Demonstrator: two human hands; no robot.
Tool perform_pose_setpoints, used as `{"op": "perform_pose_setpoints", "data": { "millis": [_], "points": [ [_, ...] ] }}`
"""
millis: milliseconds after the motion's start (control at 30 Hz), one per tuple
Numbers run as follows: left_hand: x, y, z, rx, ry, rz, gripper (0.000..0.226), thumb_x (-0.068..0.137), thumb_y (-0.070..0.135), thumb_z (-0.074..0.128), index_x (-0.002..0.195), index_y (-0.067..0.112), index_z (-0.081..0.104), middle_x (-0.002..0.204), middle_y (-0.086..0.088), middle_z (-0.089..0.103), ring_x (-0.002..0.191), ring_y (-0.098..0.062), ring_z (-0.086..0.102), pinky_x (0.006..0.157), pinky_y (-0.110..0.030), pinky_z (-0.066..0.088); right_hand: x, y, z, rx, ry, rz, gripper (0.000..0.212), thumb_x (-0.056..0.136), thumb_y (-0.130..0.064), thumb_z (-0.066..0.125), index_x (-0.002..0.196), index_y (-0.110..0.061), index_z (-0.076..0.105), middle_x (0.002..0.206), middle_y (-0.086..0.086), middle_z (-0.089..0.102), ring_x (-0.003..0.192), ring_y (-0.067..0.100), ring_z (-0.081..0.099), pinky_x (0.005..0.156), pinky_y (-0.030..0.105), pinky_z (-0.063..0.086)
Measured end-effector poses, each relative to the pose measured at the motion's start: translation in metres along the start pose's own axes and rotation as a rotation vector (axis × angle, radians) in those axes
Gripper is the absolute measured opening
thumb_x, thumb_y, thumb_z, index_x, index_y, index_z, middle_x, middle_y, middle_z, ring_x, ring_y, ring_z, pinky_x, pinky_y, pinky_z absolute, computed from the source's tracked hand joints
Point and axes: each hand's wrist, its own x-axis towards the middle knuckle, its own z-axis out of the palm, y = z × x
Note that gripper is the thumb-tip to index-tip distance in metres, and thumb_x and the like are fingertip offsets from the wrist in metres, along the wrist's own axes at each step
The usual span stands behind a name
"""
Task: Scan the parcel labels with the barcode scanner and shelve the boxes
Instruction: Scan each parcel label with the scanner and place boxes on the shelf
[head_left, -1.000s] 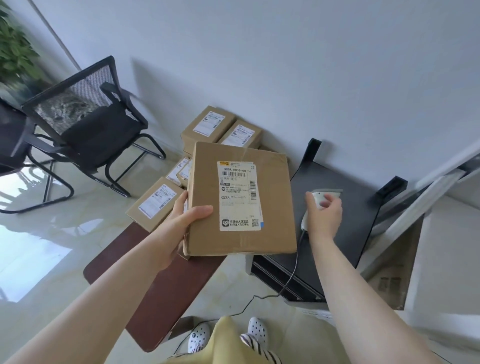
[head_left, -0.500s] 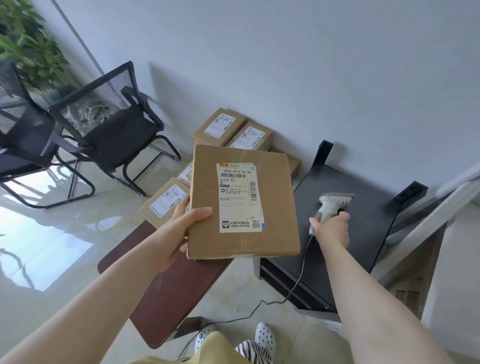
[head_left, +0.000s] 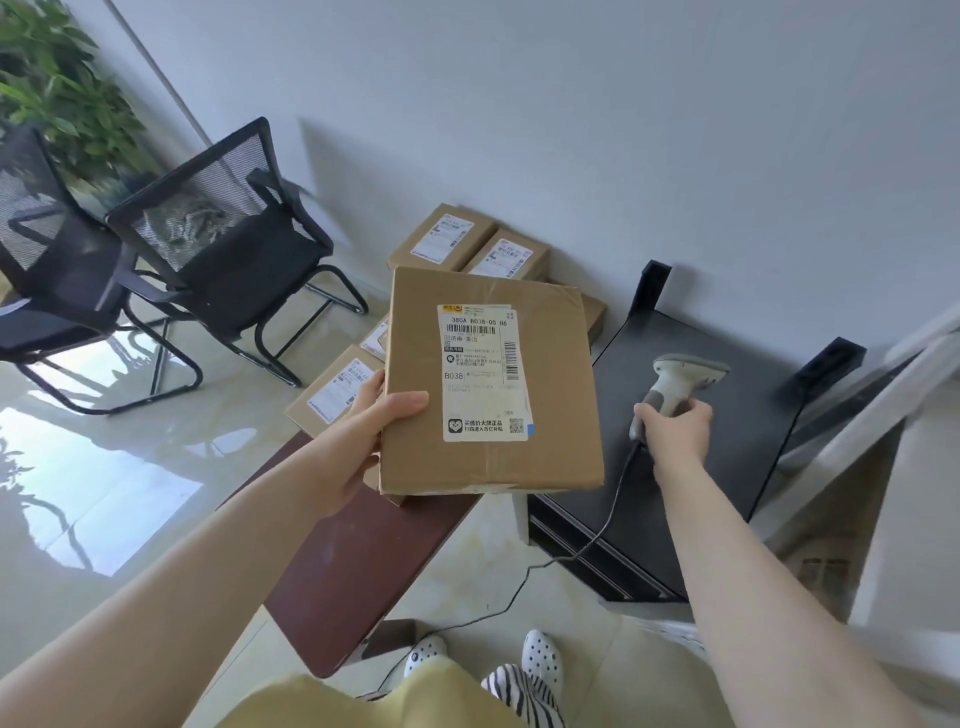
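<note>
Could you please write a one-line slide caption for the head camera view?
Left hand holds a labelled cardboard parcel while the right hand grips a corded barcode scanner above a black shelf.

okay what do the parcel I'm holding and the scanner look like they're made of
Parcel: brown corrugated cardboard by the look, matte, with creased corners, a taped seam and a white paper label stuck on. Scanner: probably moulded plastic, pale grey-white with a smooth, slightly glossy shell; a darker grey trigger area could be rubber, but that is unclear.
</note>
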Motion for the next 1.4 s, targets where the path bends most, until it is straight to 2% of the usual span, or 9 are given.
{"op": "perform_pose_setpoints", "data": {
  "millis": [133,267,400,533,633,733,967,1267,1400],
  "points": [
    [0.004,-0.003,-0.003,0.004,-0.019,-0.004,0.092,0.061,0.058,0.082,0.145,0.045,0.044,0.133,0.006,0.069,0.125,-0.024,0.063,0.113,-0.052,0.042,-0.015,-0.025,-0.022,0.435,-0.120,0.000,0.048,0.082,-0.024,0.066,0.127,-0.018,0.048,0.113,0.005,0.058,0.096,0.020,0.055,0.079,0.033,0.045],
    [0.007,-0.004,-0.004,-0.002,-0.023,-0.011,0.098,0.059,0.058,0.083,0.147,0.046,0.041,0.133,0.007,0.069,0.125,-0.024,0.063,0.114,-0.051,0.042,-0.035,-0.060,-0.060,0.636,-0.354,-0.091,0.017,0.096,-0.030,0.053,0.104,-0.015,0.054,0.076,0.001,0.059,0.062,0.013,0.052,0.058,0.025,0.042],
    [0.006,-0.002,-0.005,0.012,-0.024,-0.012,0.101,0.056,0.059,0.082,0.147,0.046,0.040,0.130,0.009,0.069,0.123,-0.021,0.064,0.113,-0.049,0.043,-0.066,-0.095,-0.092,0.530,-0.734,-0.362,0.038,0.098,-0.043,0.046,0.114,-0.011,0.061,0.070,0.001,0.053,0.059,0.014,0.045,0.059,0.024,0.040],
    [0.009,-0.002,-0.007,0.025,-0.026,-0.028,0.110,0.054,0.061,0.083,0.151,0.047,0.033,0.134,0.008,0.067,0.122,-0.020,0.065,0.114,-0.046,0.043,-0.087,-0.120,-0.101,0.247,-1.033,-0.519,0.080,0.076,-0.057,0.072,0.121,0.007,0.054,0.066,0.010,0.052,0.057,0.018,0.045,0.056,0.024,0.039],
    [0.012,-0.003,-0.010,0.031,-0.035,-0.042,0.121,0.048,0.065,0.088,0.153,0.049,0.029,0.137,0.008,0.065,0.123,-0.020,0.064,0.115,-0.046,0.041,-0.092,-0.131,-0.101,-0.009,-1.153,-0.510,0.067,0.077,-0.046,0.068,0.118,0.006,0.056,0.068,0.008,0.056,0.059,0.016,0.050,0.054,0.024,0.041],
    [0.014,-0.003,-0.011,0.038,-0.056,-0.047,0.126,0.044,0.069,0.090,0.152,0.051,0.029,0.137,0.008,0.065,0.124,-0.021,0.064,0.115,-0.048,0.041,-0.093,-0.138,-0.097,-0.204,-1.186,-0.495,0.063,0.077,-0.048,0.067,0.119,0.000,0.061,0.071,0.009,0.056,0.063,0.018,0.052,0.054,0.023,0.043],
    [0.015,-0.004,-0.012,0.028,-0.048,-0.045,0.119,0.049,0.065,0.088,0.152,0.049,0.031,0.135,0.008,0.066,0.123,-0.022,0.064,0.115,-0.048,0.041,-0.089,-0.153,-0.101,-0.334,-1.191,-0.497,0.064,0.071,-0.048,0.069,0.117,-0.004,0.063,0.073,0.007,0.057,0.062,0.020,0.055,0.052,0.023,0.045],
    [0.015,-0.004,-0.012,0.033,-0.046,-0.054,0.109,0.054,0.064,0.084,0.150,0.049,0.034,0.132,0.008,0.069,0.124,-0.022,0.063,0.117,-0.051,0.036,-0.088,-0.156,-0.101,-0.385,-1.212,-0.528,0.052,0.070,-0.047,0.070,0.103,-0.008,0.066,0.073,0.002,0.057,0.065,0.015,0.056,0.066,0.030,0.050],
    [0.015,-0.004,-0.012,0.034,-0.045,-0.052,0.109,0.054,0.063,0.083,0.150,0.049,0.034,0.131,0.008,0.069,0.123,-0.023,0.064,0.117,-0.050,0.038,-0.094,-0.153,-0.099,-0.294,-1.170,-0.487,0.061,0.070,-0.047,0.070,0.112,-0.004,0.062,0.072,0.003,0.058,0.062,0.015,0.055,0.056,0.024,0.047]
  ]
}}
